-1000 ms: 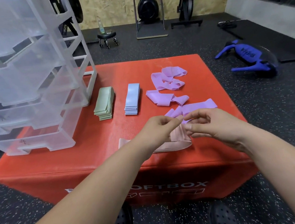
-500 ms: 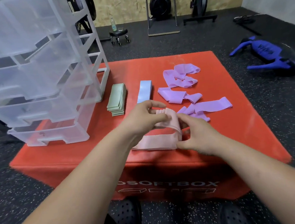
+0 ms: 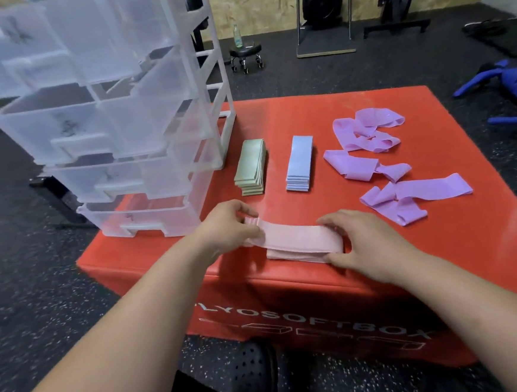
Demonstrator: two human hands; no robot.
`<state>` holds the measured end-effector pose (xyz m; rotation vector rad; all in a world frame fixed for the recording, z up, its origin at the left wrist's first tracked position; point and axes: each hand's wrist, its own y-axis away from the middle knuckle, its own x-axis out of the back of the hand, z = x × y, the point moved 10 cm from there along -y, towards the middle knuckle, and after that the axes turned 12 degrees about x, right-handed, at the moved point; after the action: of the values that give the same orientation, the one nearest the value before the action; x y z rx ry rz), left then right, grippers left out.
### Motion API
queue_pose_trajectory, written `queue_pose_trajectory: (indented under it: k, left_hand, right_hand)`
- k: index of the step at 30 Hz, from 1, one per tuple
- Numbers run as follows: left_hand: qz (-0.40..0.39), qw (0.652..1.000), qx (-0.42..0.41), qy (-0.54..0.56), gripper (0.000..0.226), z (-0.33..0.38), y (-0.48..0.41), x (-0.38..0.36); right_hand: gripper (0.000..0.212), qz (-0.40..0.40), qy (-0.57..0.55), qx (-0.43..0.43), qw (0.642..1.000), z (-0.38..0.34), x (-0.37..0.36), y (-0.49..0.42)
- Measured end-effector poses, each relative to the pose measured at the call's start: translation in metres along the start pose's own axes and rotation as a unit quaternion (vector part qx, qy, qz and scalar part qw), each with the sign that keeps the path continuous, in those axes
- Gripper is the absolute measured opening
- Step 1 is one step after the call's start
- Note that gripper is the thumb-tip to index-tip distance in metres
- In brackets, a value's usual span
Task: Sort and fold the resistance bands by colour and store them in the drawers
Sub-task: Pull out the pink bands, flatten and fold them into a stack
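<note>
light even, soft | sheen on red box (image 3: 275, 117) | drawers (image 3: 60, 128) blurred top left | edges bowed

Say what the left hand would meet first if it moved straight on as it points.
The left hand, gripping the folded pink elastic bands, points forward-right; likely the stack of folded light-blue elastic bands comes first; depth unclear.

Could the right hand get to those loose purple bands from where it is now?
Probably yes. The nearest purple bands lie just beyond the right hand, with only bare box between. It grips the pink bands, though, so it must let go first.
</note>
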<state>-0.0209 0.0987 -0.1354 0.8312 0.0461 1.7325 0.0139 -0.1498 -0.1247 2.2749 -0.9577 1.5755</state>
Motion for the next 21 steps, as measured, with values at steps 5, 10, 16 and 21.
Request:
queue_pose_trajectory:
  k: [5, 10, 16, 21]
  left_hand:
    - [0.000, 0.995, -0.045, -0.089, 0.038, 0.001, -0.001, -0.008]
    - [0.075, 0.935, -0.184, -0.295, 0.038, 0.020, 0.009, -0.014]
    - [-0.025, 0.900, -0.311, -0.304, 0.052, 0.036, 0.037, -0.050]
    - [-0.006, 0.888, -0.327, -0.323, 0.053, 0.038, 0.036, -0.050]
  right_hand:
    - [0.072, -0.028, 0.028, 0.002, 0.999, 0.002, 0.002, -0.002]
    - [0.062, -0.055, 0.077, 0.025, 0.995, -0.007, 0.001, -0.006]
    - [0.062, -0.073, 0.076, 0.032, 0.994, -0.009, 0.001, -0.006]
    - [0.069, -0.076, 0.099, 0.031, 0.992, -0.007, 0.006, -0.008]
